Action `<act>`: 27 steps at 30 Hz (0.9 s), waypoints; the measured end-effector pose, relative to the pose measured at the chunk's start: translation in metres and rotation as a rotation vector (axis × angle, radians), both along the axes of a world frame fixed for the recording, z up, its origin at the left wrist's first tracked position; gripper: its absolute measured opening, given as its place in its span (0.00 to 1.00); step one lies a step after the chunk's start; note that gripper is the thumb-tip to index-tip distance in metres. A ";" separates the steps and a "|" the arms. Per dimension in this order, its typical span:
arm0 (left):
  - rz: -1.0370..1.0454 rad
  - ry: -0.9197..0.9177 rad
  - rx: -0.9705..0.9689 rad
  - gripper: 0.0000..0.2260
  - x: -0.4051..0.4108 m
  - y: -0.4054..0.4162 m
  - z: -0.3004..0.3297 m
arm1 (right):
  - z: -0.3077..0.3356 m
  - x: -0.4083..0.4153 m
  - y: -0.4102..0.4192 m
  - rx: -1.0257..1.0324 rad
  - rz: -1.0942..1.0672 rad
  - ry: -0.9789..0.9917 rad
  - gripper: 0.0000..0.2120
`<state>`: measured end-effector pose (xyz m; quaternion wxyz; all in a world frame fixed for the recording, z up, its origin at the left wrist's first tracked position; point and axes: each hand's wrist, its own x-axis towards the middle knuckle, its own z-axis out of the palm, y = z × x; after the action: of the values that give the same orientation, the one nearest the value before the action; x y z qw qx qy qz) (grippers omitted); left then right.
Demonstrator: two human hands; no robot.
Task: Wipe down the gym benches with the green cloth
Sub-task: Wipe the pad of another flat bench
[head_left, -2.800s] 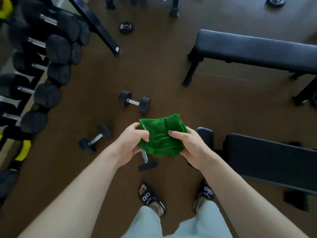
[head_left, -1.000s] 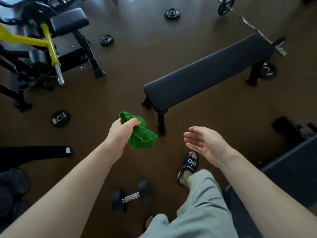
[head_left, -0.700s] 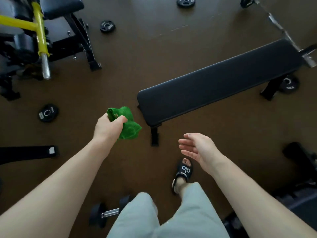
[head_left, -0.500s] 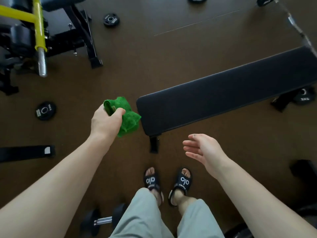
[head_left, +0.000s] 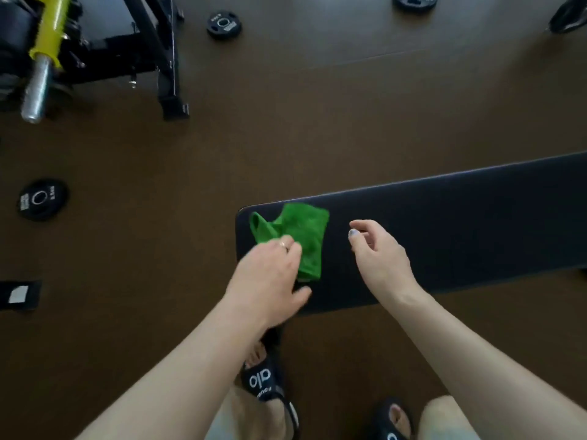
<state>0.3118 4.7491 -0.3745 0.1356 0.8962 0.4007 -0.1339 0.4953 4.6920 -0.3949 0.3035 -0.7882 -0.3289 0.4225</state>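
The green cloth [head_left: 295,238] lies crumpled on the left end of a black padded bench [head_left: 460,223] that runs off to the right. My left hand [head_left: 270,281] is on the cloth's near left part, with its fingers bent into the fabric and its thumb spread aside on the pad; the hand is blurred. Just right of the cloth, my right hand [head_left: 378,255] hovers over the bench, fingers loosely curled and holding nothing.
A black machine frame [head_left: 158,58] with a yellow bar [head_left: 47,36] stands at the top left. Weight plates lie on the brown floor at the left [head_left: 41,200] and the top [head_left: 224,24]. My sandalled feet [head_left: 266,382] stand close to the bench's near side.
I stepped up to the bench. My left hand brought the cloth right and down onto the bench's left end. My right hand moved forward over the pad.
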 end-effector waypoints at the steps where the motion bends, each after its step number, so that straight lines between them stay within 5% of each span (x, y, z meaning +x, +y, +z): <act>1: 0.008 0.042 -0.014 0.25 0.006 -0.004 -0.026 | -0.021 0.007 0.010 0.032 0.074 -0.057 0.16; 7: 0.194 -0.070 0.046 0.31 0.037 0.002 -0.145 | -0.146 0.042 0.058 0.114 0.542 -0.623 0.28; 10: 0.236 -0.129 0.085 0.31 0.043 0.006 -0.188 | -0.190 0.051 0.063 0.158 0.570 -0.825 0.31; 15: 0.291 -0.231 0.228 0.32 0.049 0.026 -0.209 | -0.206 0.054 0.062 0.270 0.515 -0.857 0.30; 20: 0.424 -0.173 0.167 0.28 0.062 0.041 -0.201 | -0.203 0.053 0.061 0.267 0.532 -0.836 0.30; 27: 0.384 -0.130 0.119 0.29 0.054 -0.047 -0.190 | -0.202 0.053 0.061 0.279 0.541 -0.821 0.27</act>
<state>0.3654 4.7023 -0.5641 0.1310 0.8167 0.5615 -0.0235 0.5484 4.7531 -0.5965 0.1313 -0.7278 -0.6665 0.0938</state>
